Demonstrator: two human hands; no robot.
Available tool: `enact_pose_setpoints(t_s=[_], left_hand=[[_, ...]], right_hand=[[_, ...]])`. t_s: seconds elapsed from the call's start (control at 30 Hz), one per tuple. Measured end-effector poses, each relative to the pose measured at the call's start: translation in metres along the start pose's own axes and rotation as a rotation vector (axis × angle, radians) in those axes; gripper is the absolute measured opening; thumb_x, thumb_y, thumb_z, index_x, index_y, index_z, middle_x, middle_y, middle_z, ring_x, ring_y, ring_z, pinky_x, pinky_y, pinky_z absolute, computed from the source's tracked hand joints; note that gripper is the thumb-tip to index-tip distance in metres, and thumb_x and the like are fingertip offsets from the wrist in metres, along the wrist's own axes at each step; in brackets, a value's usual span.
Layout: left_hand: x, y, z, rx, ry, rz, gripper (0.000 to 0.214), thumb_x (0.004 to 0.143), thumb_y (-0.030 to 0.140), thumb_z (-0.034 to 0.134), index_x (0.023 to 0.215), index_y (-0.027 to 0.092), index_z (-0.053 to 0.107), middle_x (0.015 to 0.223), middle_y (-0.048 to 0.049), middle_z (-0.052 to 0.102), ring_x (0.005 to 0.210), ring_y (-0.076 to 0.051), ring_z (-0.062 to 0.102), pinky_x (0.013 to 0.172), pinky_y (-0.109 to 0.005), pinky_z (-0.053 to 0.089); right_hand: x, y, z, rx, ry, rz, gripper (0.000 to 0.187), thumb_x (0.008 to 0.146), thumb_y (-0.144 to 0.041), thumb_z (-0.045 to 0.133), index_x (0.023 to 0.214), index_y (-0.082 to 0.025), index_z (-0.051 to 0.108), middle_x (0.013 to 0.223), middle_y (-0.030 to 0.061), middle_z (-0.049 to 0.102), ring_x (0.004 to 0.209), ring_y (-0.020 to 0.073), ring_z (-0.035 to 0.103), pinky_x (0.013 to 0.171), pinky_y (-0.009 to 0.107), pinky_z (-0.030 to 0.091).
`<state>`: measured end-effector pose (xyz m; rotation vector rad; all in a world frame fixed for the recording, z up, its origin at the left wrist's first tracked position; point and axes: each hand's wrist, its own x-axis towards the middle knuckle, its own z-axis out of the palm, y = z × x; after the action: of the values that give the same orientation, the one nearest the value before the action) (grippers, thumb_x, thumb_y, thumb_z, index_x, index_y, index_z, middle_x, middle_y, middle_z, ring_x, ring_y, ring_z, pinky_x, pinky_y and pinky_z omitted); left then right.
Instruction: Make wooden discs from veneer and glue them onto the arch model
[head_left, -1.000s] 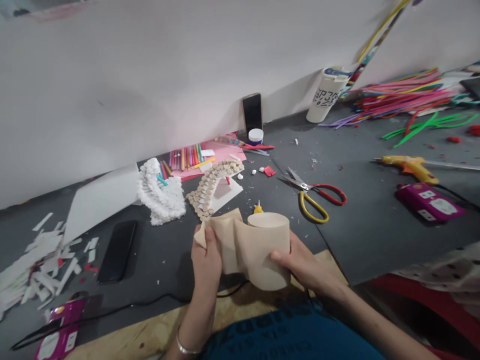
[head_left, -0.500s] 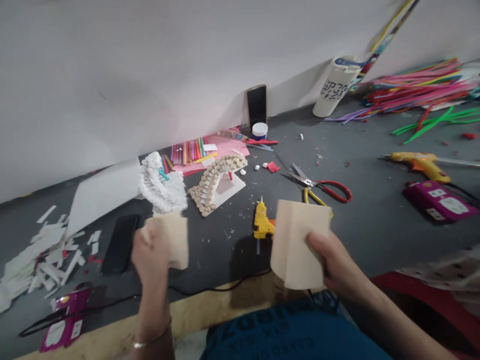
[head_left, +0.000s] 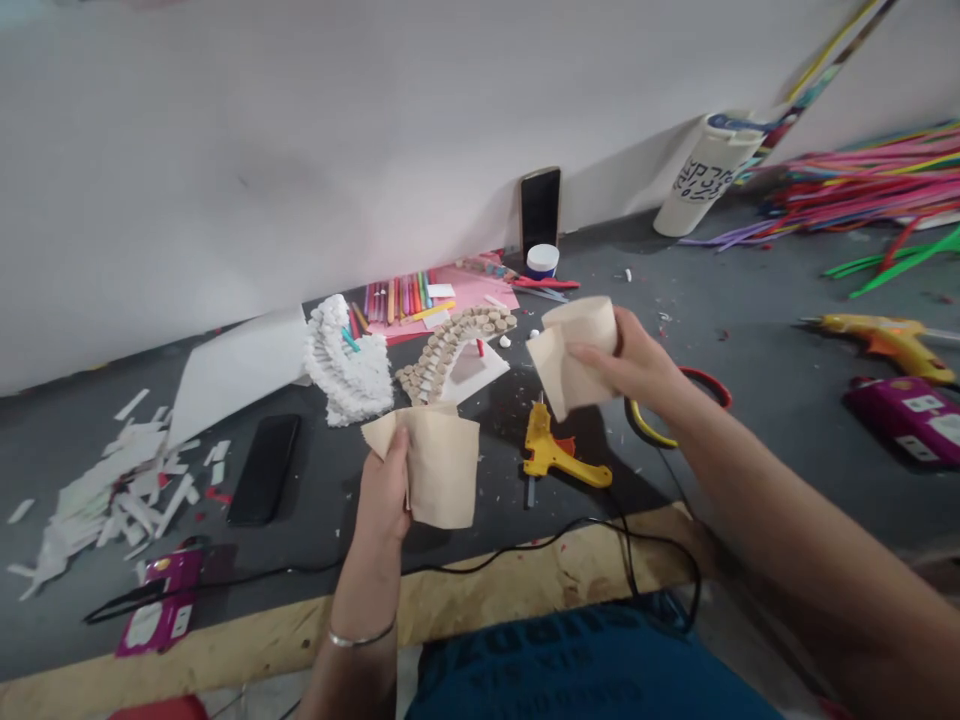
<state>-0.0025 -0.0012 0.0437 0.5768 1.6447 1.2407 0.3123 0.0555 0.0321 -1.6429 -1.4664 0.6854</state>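
Observation:
My left hand (head_left: 384, 492) grips a folded beige paper (head_left: 444, 470) over the front of the table, thumb on its face. Higher and to the right, my right hand (head_left: 639, 358) pinches another beige paper (head_left: 577, 330), curved and creased, with a corner hanging down. The two papers are apart. Below the right one a yellow glue gun (head_left: 553, 455) lies on the table. Behind the left paper are a curved piece covered in small wooden discs (head_left: 450, 345) and a white, rough-textured piece (head_left: 349, 372). My right hand and forearm partly hide red- and yellow-handled tools (head_left: 712, 385).
A dark phone (head_left: 264, 470) and white paper scraps (head_left: 112, 495) lie left. Markers (head_left: 397, 298), a propped phone (head_left: 540, 205) and a white tumbler (head_left: 705, 180) stand or lie by the wall. Far right are pipe cleaners (head_left: 862, 185) and a second glue gun (head_left: 877, 335). A black cord (head_left: 495, 560) crosses the front.
My right hand has raised its paper up and away from me, uncovering the glue gun. My left hand has moved right with its paper. The view has shifted slightly left.

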Motion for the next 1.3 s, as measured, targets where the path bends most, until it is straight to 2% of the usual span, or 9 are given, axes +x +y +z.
enact_pose_setpoints(t_s=[0.17,0.3,0.53,0.63,0.73,0.9,1.0,1.17,1.3], left_hand=[[-0.003,-0.017,0.000,-0.207,-0.043,-0.066,0.028,0.086,0.022,0.063,0.113,0.016,0.067,0.117,-0.0110,0.072,0.108,-0.022,0.068,0.102,-0.038,0.049],[-0.001,-0.028,-0.008,-0.303,-0.065,-0.220,0.031,0.091,0.026,0.056,0.120,0.015,0.064,0.122,-0.0128,0.069,0.112,-0.023,0.066,0.102,-0.040,0.050],[-0.001,-0.028,-0.024,-0.278,0.094,-0.142,0.034,0.094,0.028,0.052,0.124,0.016,0.061,0.130,-0.0130,0.064,0.117,-0.022,0.063,0.100,-0.036,0.050],[-0.004,-0.018,-0.032,-0.140,0.270,0.015,0.039,0.093,0.033,0.052,0.126,0.012,0.058,0.133,-0.0166,0.061,0.118,-0.025,0.062,0.099,-0.036,0.051],[-0.011,-0.002,-0.039,-0.069,0.328,0.173,0.046,0.095,0.042,0.046,0.132,0.014,0.053,0.131,-0.0154,0.062,0.123,-0.025,0.058,0.101,-0.036,0.049],[-0.038,0.012,-0.022,-0.235,0.039,0.187,0.051,0.095,0.054,0.038,0.128,0.020,0.058,0.122,-0.0105,0.069,0.124,-0.024,0.057,0.103,-0.035,0.048],[-0.054,0.002,0.001,-0.355,-0.179,-0.074,0.049,0.096,0.050,0.036,0.126,0.018,0.061,0.123,-0.0106,0.068,0.124,-0.024,0.057,0.107,-0.039,0.045],[-0.058,-0.022,0.000,-0.367,-0.286,-0.213,0.046,0.091,0.046,0.050,0.122,0.015,0.063,0.123,-0.0144,0.067,0.119,-0.028,0.060,0.102,-0.042,0.048],[-0.046,-0.026,-0.025,-0.179,-0.479,-0.151,0.052,0.080,0.053,0.066,0.112,0.013,0.068,0.113,-0.0160,0.071,0.106,-0.029,0.066,0.090,-0.039,0.053]], right_hand=[[0.093,0.018,0.019,-0.319,0.025,-0.007,0.082,0.071,-0.060,0.068,0.136,-0.017,0.045,0.130,0.0201,0.055,0.116,0.0367,0.053,0.095,0.054,0.043],[0.119,0.011,0.029,-0.468,-0.024,0.069,0.085,0.077,-0.055,0.065,0.144,-0.011,0.037,0.134,0.0259,0.050,0.123,0.0419,0.047,0.098,0.059,0.037],[0.027,-0.018,0.007,-0.467,0.110,-0.263,0.048,0.085,-0.041,0.056,0.128,-0.019,0.056,0.125,0.0170,0.058,0.114,0.0330,0.052,0.094,0.047,0.040],[-0.029,-0.021,0.000,-0.274,-0.030,-0.195,0.028,0.088,-0.039,0.054,0.103,-0.019,0.067,0.094,0.0105,0.066,0.079,0.0215,0.061,0.073,0.035,0.047],[-0.072,-0.028,0.005,-0.096,-0.181,-0.064,0.026,0.089,-0.042,0.054,0.094,-0.022,0.071,0.086,0.0065,0.069,0.075,0.0206,0.061,0.067,0.033,0.046],[-0.115,-0.059,0.047,0.455,-0.652,0.183,0.033,0.088,-0.047,0.057,0.109,-0.026,0.071,0.105,0.0068,0.071,0.090,0.0227,0.065,0.069,0.032,0.051],[-0.128,-0.072,0.078,0.751,-0.766,0.270,0.045,0.084,-0.049,0.062,0.122,-0.024,0.063,0.113,0.0074,0.068,0.093,0.0217,0.064,0.076,0.034,0.052],[-0.126,-0.061,0.093,0.823,-0.447,0.491,0.030,0.082,-0.051,0.065,0.086,-0.021,0.062,0.073,-0.0014,0.061,0.063,0.0122,0.052,0.058,0.024,0.042],[-0.110,-0.051,0.067,0.602,-0.505,0.401,0.027,0.084,-0.046,0.064,0.075,-0.020,0.060,0.068,-0.0021,0.055,0.061,0.0112,0.047,0.055,0.023,0.036]])
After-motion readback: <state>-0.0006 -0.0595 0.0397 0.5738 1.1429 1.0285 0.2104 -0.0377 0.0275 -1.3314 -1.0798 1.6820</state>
